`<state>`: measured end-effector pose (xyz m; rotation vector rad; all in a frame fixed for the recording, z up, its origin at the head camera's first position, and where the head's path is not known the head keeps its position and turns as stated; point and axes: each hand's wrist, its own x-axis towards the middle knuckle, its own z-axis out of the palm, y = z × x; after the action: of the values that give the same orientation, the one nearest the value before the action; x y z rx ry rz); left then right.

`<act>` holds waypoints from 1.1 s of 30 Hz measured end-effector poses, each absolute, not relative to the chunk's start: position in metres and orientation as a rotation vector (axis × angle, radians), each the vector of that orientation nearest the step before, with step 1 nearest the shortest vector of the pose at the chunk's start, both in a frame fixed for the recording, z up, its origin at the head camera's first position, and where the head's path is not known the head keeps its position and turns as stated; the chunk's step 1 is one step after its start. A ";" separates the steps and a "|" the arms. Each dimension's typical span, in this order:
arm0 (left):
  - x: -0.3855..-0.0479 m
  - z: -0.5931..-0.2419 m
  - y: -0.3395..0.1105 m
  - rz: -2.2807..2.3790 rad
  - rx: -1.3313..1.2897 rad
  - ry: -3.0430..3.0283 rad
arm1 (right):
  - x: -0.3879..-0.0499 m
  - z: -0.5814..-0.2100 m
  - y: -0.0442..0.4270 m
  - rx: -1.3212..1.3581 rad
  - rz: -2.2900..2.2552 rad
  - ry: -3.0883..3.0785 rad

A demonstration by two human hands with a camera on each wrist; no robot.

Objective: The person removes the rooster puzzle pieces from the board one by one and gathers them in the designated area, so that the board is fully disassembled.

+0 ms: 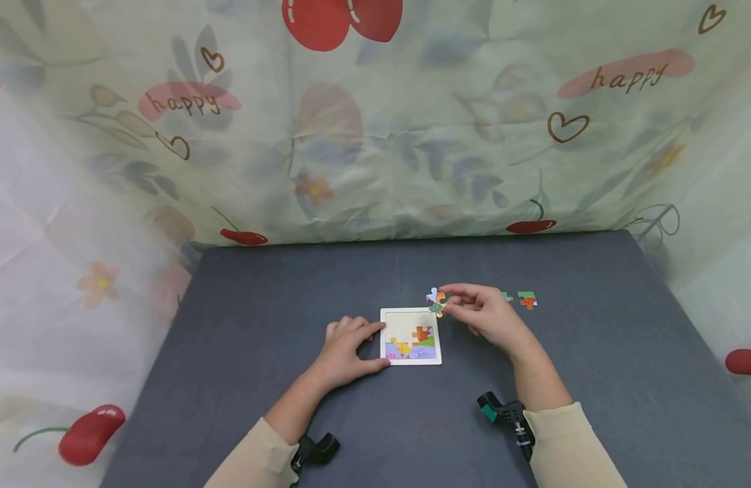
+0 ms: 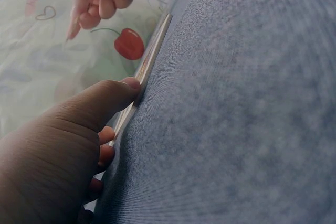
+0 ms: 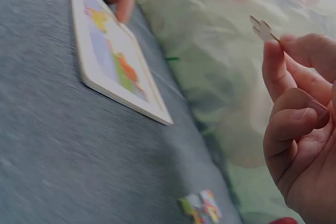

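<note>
A small jigsaw puzzle tray [image 1: 411, 310] with a white rim lies on the dark table. Joined pieces fill its lower part and right side, while its upper left shows bare cream board. The left hand [image 1: 346, 351] holds the tray at its left side, thumb [image 2: 118, 95] at the near corner and index finger on the left edge. Above the tray's upper right corner, the right hand [image 1: 488, 315] pinches a multicoloured puzzle piece [image 1: 436, 301] between thumb and fingers. That piece [image 3: 264, 30] appears nearly edge-on in the right wrist view, clear of the tray.
Right of the tray a loose puzzle piece [image 1: 526, 300] lies on the table [image 1: 278, 291]. Another piece [image 1: 506, 297] is partly hidden behind the right hand. A patterned cloth [image 1: 375, 169] hangs along the table's far edge. Dark wrist devices [image 1: 317, 451] sit on both forearms.
</note>
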<state>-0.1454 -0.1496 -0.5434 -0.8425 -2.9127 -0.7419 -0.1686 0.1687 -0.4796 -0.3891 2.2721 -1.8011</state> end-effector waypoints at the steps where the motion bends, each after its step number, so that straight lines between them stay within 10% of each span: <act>1: -0.145 -0.544 -0.150 -0.745 -0.844 -2.910 | -0.168 -0.477 0.172 -0.387 -1.801 2.283; 33: -0.145 -0.545 -0.150 -0.770 -0.840 -2.905 | -0.161 -0.473 0.281 -0.112 -1.683 2.491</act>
<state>-0.1448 -0.1500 -0.5449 -0.8400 -2.9045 -0.7699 -0.1609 0.2812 -0.4735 -0.1118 2.4907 -1.6835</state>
